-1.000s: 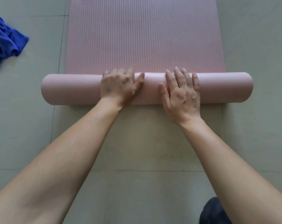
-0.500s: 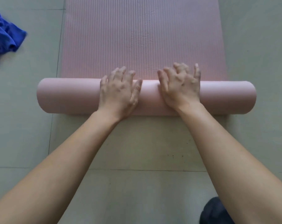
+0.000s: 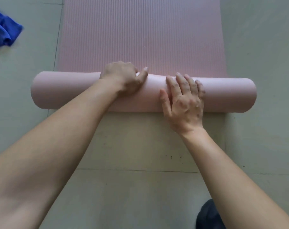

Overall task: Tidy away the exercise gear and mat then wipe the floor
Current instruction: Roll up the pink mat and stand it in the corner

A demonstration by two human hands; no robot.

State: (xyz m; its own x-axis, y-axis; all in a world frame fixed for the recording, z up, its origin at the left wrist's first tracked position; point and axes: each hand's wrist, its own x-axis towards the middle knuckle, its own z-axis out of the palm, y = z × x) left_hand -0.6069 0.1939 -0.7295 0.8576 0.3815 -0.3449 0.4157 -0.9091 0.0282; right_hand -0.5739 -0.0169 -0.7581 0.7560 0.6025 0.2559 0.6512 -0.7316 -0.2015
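A pink exercise mat lies on the floor, its near end wound into a thick roll (image 3: 66,91) that runs left to right. The ribbed flat part (image 3: 140,33) stretches away beyond it. My left hand (image 3: 122,78) sits on top of the roll left of its middle, fingers curled over the far side and thumb pointing right. My right hand (image 3: 185,103) lies flat on the roll's near face right of the middle, fingers straight and spread. The roll is dented between the two hands.
A crumpled blue cloth (image 3: 3,32) lies on the grey tiled floor (image 3: 259,47) at the far left. A dark rounded shape (image 3: 208,215), partly hidden by my right forearm, shows at the bottom right. Small dark specks dot the floor near the roll.
My left hand has reached further over the roll and curled its fingers down the far side. My right hand has drawn back to the near face and flattened out.
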